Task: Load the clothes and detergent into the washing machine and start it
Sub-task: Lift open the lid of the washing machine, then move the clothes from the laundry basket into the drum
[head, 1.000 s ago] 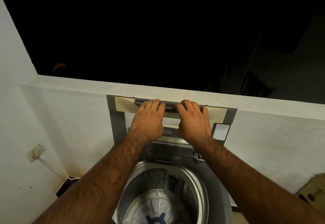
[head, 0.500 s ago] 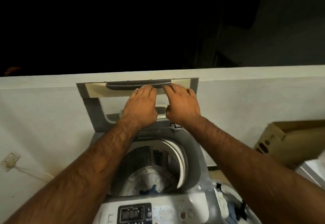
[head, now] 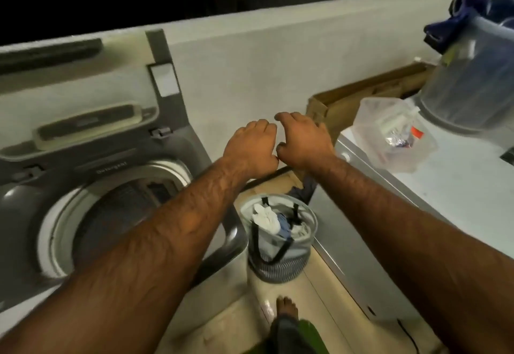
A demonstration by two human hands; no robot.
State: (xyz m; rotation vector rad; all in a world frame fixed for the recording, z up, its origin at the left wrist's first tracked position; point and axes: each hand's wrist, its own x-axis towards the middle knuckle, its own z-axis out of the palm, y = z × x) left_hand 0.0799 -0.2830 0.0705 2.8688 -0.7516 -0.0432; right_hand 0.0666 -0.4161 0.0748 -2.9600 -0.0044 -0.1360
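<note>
The grey top-loading washing machine stands at the left with its lid raised against the wall and its drum exposed. On the floor to its right sits a round laundry basket holding white and blue clothes. My left hand and my right hand hover side by side in the air above the basket, fingers loosely curled, holding nothing. A clear plastic container with packets inside rests on the white surface at the right.
A white appliance top fills the right side, carrying a grey bucket with dark blue cloth. A cardboard box leans on the wall behind it. My bare foot stands on the tiled floor below the basket.
Both hands let go of the raised lid and swung right, away from the machine. The view turned right and down, bringing the laundry basket and the white appliance into sight.
</note>
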